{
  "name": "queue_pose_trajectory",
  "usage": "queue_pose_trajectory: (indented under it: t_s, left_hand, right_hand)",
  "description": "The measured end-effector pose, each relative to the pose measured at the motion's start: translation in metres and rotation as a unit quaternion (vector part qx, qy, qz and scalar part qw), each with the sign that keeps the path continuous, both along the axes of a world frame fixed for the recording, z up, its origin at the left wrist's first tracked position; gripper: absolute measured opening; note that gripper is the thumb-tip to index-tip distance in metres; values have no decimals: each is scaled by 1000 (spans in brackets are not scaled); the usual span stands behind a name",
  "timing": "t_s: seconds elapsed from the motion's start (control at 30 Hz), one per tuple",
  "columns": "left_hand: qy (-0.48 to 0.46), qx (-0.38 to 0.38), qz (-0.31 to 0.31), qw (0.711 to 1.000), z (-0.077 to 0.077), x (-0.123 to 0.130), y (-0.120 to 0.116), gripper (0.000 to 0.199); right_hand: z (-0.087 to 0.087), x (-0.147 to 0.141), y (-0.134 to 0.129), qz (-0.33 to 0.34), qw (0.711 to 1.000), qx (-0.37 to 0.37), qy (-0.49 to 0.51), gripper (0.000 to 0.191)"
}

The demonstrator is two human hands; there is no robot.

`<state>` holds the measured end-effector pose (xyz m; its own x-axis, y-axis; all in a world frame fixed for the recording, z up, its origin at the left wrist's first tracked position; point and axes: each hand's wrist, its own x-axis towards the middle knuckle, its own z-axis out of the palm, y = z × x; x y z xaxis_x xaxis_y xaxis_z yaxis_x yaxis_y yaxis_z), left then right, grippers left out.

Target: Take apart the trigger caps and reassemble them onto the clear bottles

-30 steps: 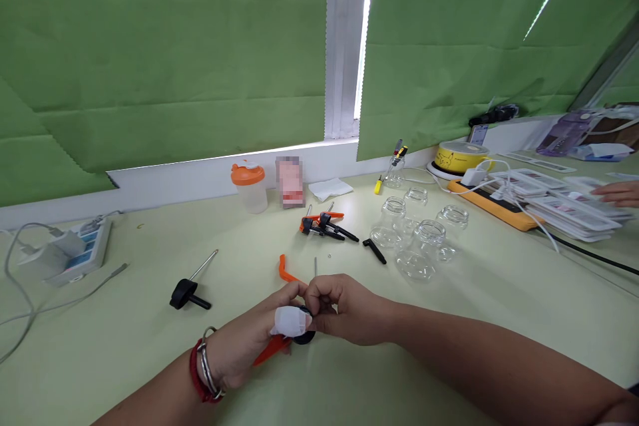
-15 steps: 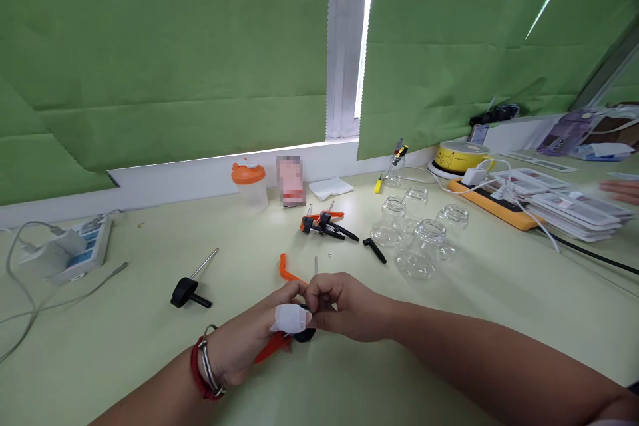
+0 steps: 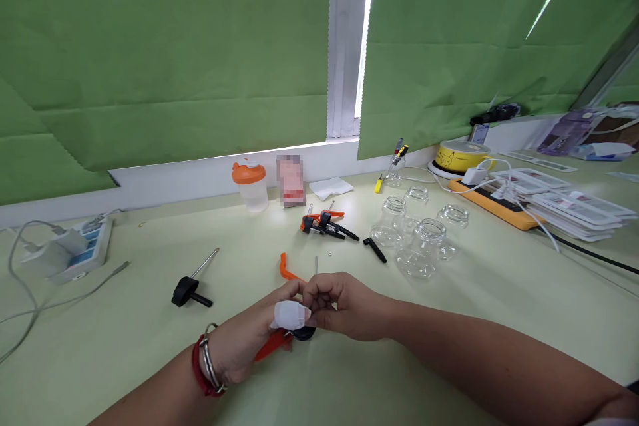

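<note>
My left hand (image 3: 257,326), its thumb wrapped in white tape, is closed around a black and orange part (image 3: 272,345). The part's orange arm sticks out below the palm, and its black round piece shows under the fingertips. My right hand (image 3: 342,305) pinches at the same part, its fingertips touching those of my left hand; what lies between them is hidden. Just beyond the hands are an orange handle (image 3: 288,269) and a thin metal rod (image 3: 316,265), their lower ends covered by my fingers. A tiny nut (image 3: 330,254) lies on the table nearby.
At left are a black knob with a rod (image 3: 186,291) and a power strip (image 3: 92,246). Beyond my hands are assembled black-orange parts (image 3: 327,225), a black handle (image 3: 375,249) and an orange-lidded cup (image 3: 249,186). Several glass jars (image 3: 417,259) stand right, near an orange power strip (image 3: 494,206).
My hands have shifted very slightly at the part, and less of its black piece shows. Another person's hand at the far right edge has gone out of view.
</note>
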<state>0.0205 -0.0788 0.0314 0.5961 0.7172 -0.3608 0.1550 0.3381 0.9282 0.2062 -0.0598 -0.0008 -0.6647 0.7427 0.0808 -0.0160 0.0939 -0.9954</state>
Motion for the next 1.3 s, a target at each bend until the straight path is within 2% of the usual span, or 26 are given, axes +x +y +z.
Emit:
queue_pose_trajectory:
  t_s: [0.2,0.47,0.77,0.93,1.3]
  left_hand:
    - [1,-9,2,1000,1,0,1,32]
    - [5,5,-9,1000,6,0,1,28]
    - [-7,-1,-23,1000,4,-1,2,28]
    - [-6,0,-25,1000,3,-2,2,28]
    - [-14,13,-39,999,1,-2,4,29]
  right_hand:
    - [-2,1,0,3,1000,-8,1,17]
    - [3,0,-1,0,1000,-2,-6,20]
    - [-5,4,4,-18,998,63,0,16]
    - [-8,4,5,-17,997,71,11,13]
    - [-5,4,4,-15,996,83,13,13]
